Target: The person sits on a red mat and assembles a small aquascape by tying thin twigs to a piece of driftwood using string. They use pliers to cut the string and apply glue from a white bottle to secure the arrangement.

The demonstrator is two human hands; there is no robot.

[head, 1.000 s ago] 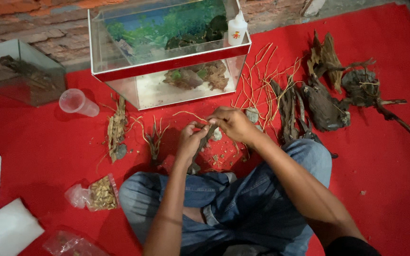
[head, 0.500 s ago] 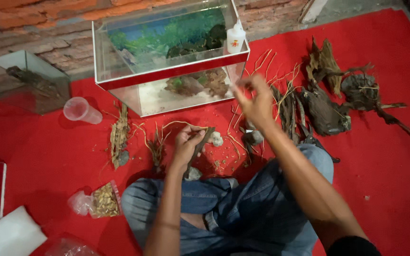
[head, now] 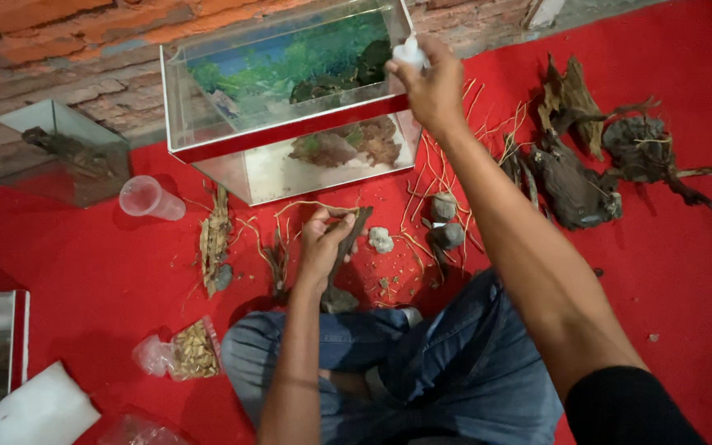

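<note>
The left hand [head: 323, 243] holds a dark piece of driftwood [head: 346, 247] over the red mat [head: 92, 272], just in front of the person's crossed legs in blue jeans [head: 422, 363]. The wood is long and narrow. Its long axis runs on a diagonal: the upper end points up and to the right, toward the glass aquarium [head: 290, 107], and the lower end goes down toward a small grey stone [head: 338, 301] near the knee. The fingers are closed around the upper half of the wood, and the forearm comes straight up from the bottom of the view.

The right hand [head: 432, 86] is stretched far forward, the arm nearly straight, and reaches the right corner of the aquarium. There it is closed on a small white bottle [head: 409, 51] (only the top of the bottle shows above the fingers). The bottle stands about upright at the rim of the tank.

Between the two hands, on the mat, lie thin pale roots [head: 447, 165] and a few grey stones [head: 445, 221]. Larger dark driftwood pieces [head: 574, 185] lie to the right, well apart from the left hand. A clear plastic cup [head: 150, 198] lies on its side to the left of the aquarium, near a smaller glass tank [head: 59, 152].
</note>
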